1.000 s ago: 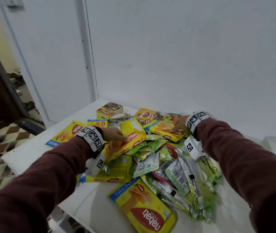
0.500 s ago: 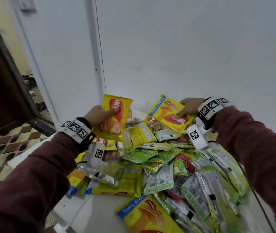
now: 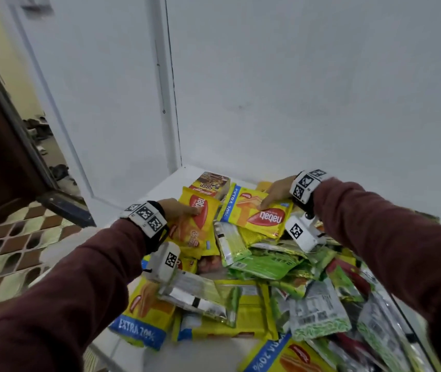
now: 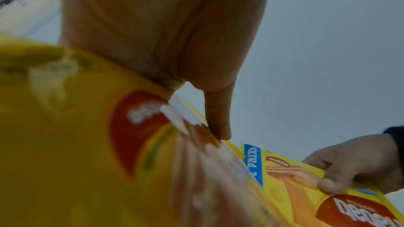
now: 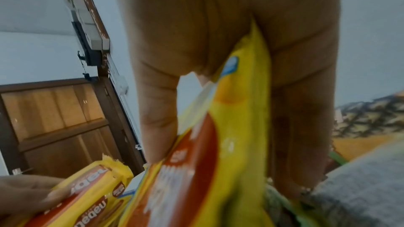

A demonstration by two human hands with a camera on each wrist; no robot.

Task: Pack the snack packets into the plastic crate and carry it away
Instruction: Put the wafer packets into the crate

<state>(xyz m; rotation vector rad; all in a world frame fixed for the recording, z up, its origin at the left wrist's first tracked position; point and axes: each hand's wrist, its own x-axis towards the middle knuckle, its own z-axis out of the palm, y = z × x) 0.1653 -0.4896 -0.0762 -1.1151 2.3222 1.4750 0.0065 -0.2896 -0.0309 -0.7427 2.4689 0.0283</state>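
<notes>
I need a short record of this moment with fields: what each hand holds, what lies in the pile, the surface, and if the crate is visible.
left hand: grips a yellow packet with a red logo
right hand: pinches a yellow wafer packet with a blue strip
pile: green packets, silver packets and more yellow ones, overlapping
box: a Coco carton at the far edge of the pile
surface: white top against a white wall
crate: not in view

Packet heap [image 3: 262,267] on table [image 3: 171,181] — box [image 3: 210,183] behind, wall [image 3: 308,89] beyond.
</notes>
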